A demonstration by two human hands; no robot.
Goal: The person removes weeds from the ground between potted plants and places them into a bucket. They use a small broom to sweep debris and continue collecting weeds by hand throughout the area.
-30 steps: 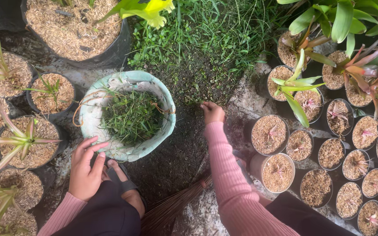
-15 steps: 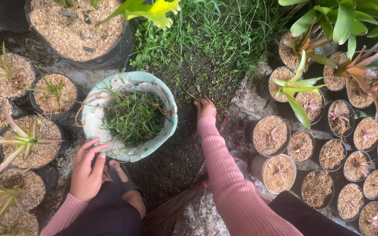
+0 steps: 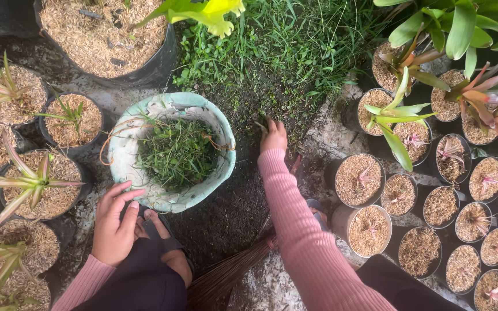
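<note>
The person crouches over a patch of dark soil [image 3: 226, 219] ringed by potted plants; the right hand [image 3: 273, 137] reaches forward to the edge where the soil meets a mat of low green weeds [image 3: 272, 46], its fingers [image 3: 271, 123] bent down into the dirt and roots; whether they pinch a weed or only press the ground I cannot tell, as the tips are hidden. The pink sleeve [image 3: 295, 230] runs back from that hand toward the camera.

The left hand [image 3: 113, 222] rests low at the near rim of a pale green basin [image 3: 220, 144], fingers [image 3: 123, 192] spread loosely and open, the tips touching or just beside the rim and gripping nothing. The basin sits on the soil to the left of the right hand and holds a heap of pulled green weeds [image 3: 177, 152]; a thin orange cord [image 3: 110, 144] loops over its left rim.

A brown broom of stiff fibres [image 3: 231, 276] lies on the ground between the knees, near the right sleeve. To the right stand many small black pots [image 3: 358, 178] filled with tan husk, some with tiny pink-tinged seedlings; to the left, larger husk-filled pots carry spiky plants [image 3: 30, 181]; a big black pot [image 3: 102, 34] sits at the top left.
</note>
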